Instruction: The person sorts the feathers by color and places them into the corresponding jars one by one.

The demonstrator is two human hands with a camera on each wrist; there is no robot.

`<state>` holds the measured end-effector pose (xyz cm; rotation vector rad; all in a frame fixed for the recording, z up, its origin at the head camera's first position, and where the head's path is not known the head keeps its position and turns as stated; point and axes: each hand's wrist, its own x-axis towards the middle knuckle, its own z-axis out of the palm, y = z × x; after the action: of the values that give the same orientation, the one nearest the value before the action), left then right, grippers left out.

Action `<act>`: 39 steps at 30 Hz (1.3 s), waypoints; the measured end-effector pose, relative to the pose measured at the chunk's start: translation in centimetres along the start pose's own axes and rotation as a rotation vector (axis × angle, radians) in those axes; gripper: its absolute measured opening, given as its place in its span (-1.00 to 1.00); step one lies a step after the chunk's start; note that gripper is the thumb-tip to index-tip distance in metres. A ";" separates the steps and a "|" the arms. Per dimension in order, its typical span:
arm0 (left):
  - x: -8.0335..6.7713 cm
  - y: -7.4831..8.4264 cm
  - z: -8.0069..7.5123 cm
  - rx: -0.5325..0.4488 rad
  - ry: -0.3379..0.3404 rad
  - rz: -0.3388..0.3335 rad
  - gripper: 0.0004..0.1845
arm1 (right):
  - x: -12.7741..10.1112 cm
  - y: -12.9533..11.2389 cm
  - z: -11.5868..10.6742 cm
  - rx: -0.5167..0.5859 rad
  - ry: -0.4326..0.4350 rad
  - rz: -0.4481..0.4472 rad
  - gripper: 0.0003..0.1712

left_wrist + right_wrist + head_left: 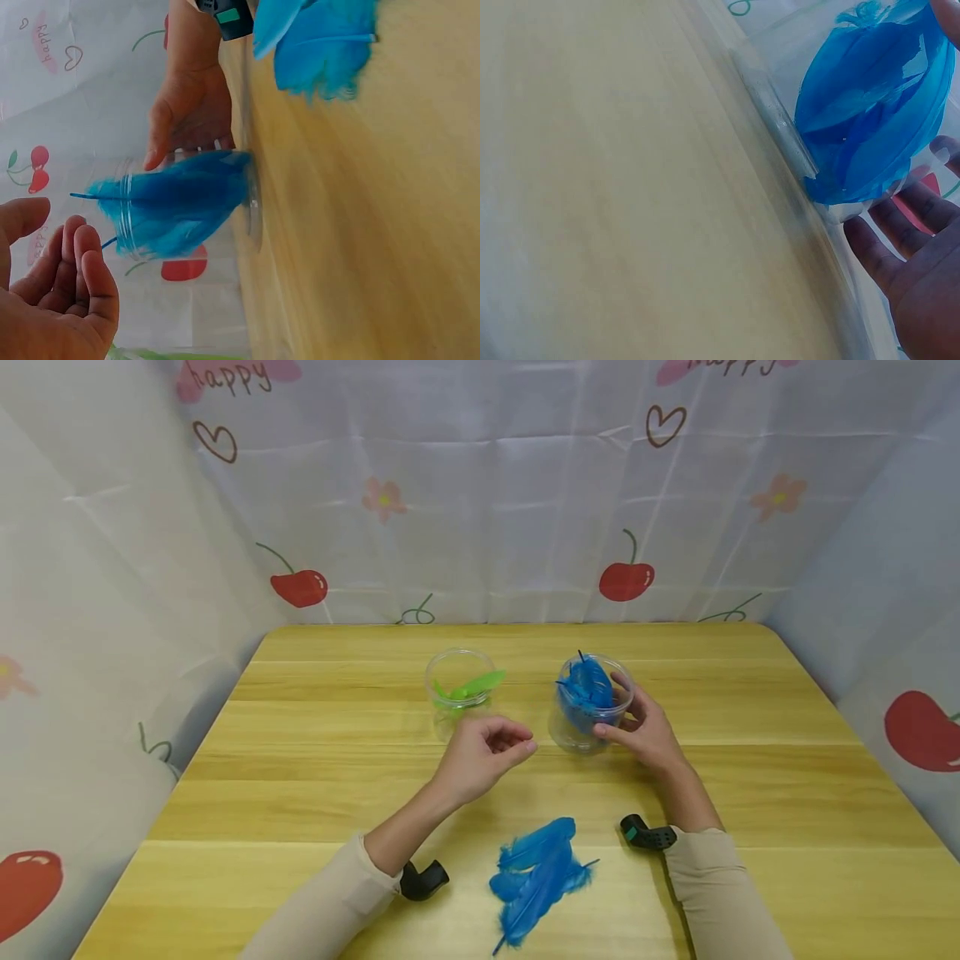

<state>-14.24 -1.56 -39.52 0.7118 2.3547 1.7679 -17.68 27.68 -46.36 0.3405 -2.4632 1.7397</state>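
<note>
Clear jar point(588, 710) steadied by right hand point(647, 727), fingers curled round; left hand point(480, 756) empty, loosely curled. Brace jar firmly; pinch loose blue feathers point(536, 877) by quill.

Light wooden table point(750, 777), plank top, rounded far corners. On it: two clear plastic jars stood upright mid-table, side by side but apart. The left jar point(459, 689) held green feathers, the right jar point(588, 710) blue ones. A loose pile of blue feathers point(536, 877) lay near the front edge.

Upright clear jar point(590, 706) stuffed with blue feathers point(587, 691)
</note>
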 end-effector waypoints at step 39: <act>-2.0 -3.7 0.5 0.170 -0.384 -0.310 -0.82 | 0.1 0.0 0.0 -0.009 -0.001 0.009 -0.05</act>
<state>-13.42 -2.81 -43.49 0.6005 2.2194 1.1982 -17.76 27.66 -46.34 0.3299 -2.4766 1.7319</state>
